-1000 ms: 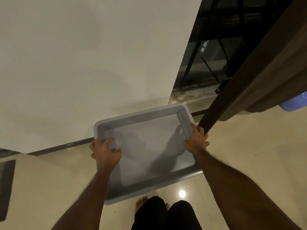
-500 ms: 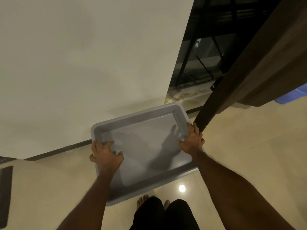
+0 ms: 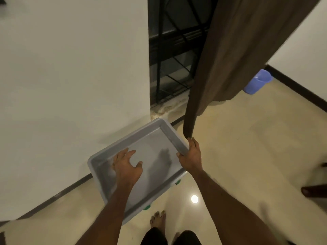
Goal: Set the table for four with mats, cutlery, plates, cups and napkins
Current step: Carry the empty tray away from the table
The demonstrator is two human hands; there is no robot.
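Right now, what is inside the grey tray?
Nothing lies in the grey tray: only bare floor and shadows show. The left hand hovers over and covers part of it.

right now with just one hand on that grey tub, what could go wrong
Only the right hand grips the grey tub, at its right rim; the left hand is spread open over the inside, so the tub may tip or slip. The brown curtain hangs right by that rim and could snag. The glossy floor looks slippery for the bare foot.
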